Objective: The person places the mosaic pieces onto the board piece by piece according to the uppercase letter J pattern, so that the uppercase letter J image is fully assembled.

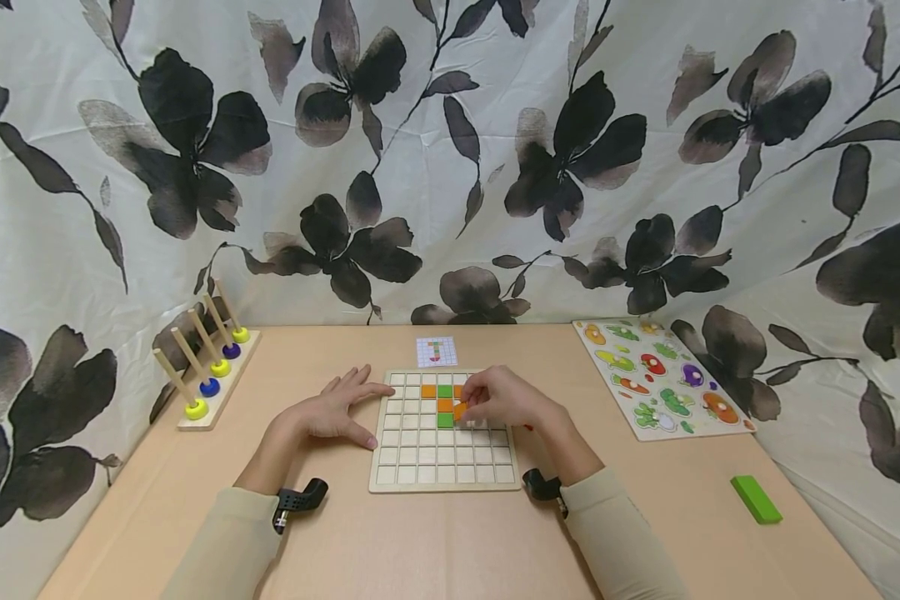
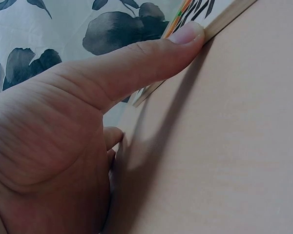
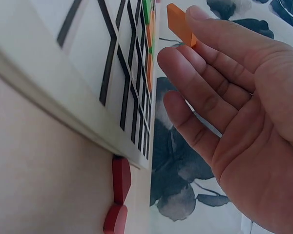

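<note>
A wooden grid board (image 1: 444,475) lies on the table, with several orange and green square tiles set in its upper part. My right hand (image 1: 506,396) is over the board's right side and pinches an orange tile (image 3: 179,23) between thumb and fingertips. Its other fingers are loosely bent in the right wrist view. On the left, my left hand (image 1: 337,408) is spread out, with the thumb (image 2: 185,36) and a fingertip against the board's left edge. Two red pieces (image 3: 121,180) lie beside the board's right edge, mostly hidden by my right hand in the head view.
A small card (image 1: 437,352) with a coloured grid pattern lies behind the board. At the left stands a peg rack (image 1: 213,400) with yellow and blue rings. A vegetable picture board (image 1: 626,400) is at the back right, a green block (image 1: 756,500) nearer the right edge.
</note>
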Demonstrator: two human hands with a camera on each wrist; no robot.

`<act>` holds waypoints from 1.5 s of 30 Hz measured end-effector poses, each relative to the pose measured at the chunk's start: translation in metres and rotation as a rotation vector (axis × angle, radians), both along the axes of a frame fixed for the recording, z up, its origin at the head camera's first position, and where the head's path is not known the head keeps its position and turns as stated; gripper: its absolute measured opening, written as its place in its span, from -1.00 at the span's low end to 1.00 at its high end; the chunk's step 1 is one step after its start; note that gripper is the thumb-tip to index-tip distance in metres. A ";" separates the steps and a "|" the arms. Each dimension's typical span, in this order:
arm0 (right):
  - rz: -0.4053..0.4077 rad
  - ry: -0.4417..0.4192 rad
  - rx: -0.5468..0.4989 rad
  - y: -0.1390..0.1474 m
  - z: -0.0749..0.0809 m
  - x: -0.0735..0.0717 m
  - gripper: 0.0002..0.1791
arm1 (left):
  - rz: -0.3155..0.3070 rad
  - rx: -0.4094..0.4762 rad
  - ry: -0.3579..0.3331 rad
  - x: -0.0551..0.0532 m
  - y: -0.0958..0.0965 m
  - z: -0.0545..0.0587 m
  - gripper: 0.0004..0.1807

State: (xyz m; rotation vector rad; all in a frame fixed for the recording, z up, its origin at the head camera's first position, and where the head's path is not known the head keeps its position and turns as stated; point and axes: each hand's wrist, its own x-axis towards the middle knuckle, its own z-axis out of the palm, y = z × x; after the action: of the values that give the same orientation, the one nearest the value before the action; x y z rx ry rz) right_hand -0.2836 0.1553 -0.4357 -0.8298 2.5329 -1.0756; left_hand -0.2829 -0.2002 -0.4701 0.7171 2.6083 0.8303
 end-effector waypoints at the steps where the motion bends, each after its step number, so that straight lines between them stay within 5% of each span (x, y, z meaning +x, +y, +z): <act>1: 0.015 -0.003 -0.003 -0.001 -0.001 0.000 -0.77 | 0.000 0.000 0.002 0.000 0.000 0.000 0.01; 45: 0.163 0.044 0.142 -0.024 -0.009 0.009 -0.77 | 0.004 0.004 -0.001 0.000 0.001 0.001 0.01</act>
State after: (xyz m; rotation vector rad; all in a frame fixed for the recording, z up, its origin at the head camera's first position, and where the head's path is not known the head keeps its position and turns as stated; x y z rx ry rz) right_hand -0.2742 0.1318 -0.4446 -1.0097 2.4922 -0.8262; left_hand -0.2824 -0.1988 -0.4694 0.7131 2.6089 0.8363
